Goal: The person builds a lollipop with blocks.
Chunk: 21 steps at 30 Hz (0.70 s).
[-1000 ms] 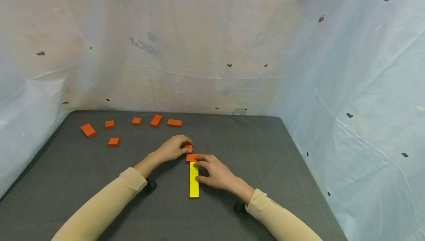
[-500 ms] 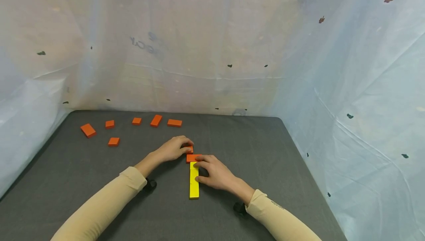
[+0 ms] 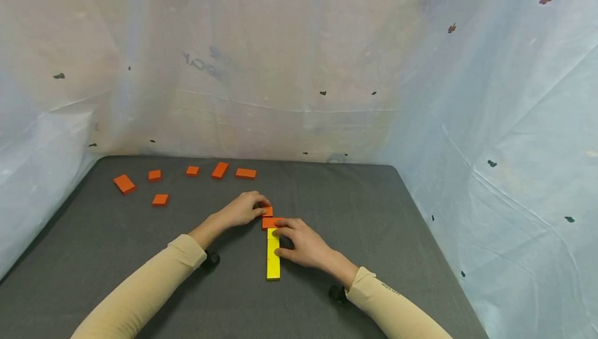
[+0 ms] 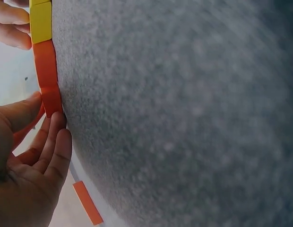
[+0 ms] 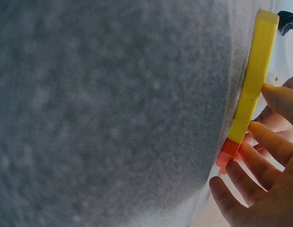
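On the table (image 3: 327, 193), the left hand (image 3: 240, 209) pinches 1 orange block (image 3: 268, 212); the spread right hand (image 3: 301, 243) seemingly touches 2 yellow blocks (image 3: 273, 263).

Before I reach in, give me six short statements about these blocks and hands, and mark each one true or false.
1. The left hand pinches a partly hidden orange block. True.
2. The right hand touches the long yellow block. True.
3. The long yellow block stands on end. False: it lies flat on the gray tabletop.
4. A short yellow block sits between the long yellow block and a rectangular orange block. True.
5. The rectangular orange block forms the row's end nearest the person. False: the long yellow block does.
6. The loose blocks away from the row are yellow. False: they are six orange blocks.
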Available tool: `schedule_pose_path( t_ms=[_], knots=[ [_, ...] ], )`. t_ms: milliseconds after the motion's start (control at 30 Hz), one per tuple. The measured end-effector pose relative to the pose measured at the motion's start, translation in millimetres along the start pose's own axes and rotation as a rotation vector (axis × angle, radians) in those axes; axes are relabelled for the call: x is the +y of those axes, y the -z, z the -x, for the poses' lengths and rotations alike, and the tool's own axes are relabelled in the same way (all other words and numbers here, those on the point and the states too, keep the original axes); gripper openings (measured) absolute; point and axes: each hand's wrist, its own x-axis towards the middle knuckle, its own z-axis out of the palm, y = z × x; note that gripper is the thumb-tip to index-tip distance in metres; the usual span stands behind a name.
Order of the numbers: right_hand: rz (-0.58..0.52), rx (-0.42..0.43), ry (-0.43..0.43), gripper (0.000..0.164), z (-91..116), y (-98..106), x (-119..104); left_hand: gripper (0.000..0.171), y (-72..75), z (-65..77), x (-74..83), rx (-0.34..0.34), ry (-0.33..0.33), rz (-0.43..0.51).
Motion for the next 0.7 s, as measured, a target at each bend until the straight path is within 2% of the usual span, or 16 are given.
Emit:
schedule_pose_path(
  t_ms=[700],
  knots=[
    [0.008, 0.004, 0.006, 0.041, -0.3, -1.2, 1.3, 0.018, -2.2, -0.8, 1.7, -0.029, 0.008, 0.008]
  ],
)
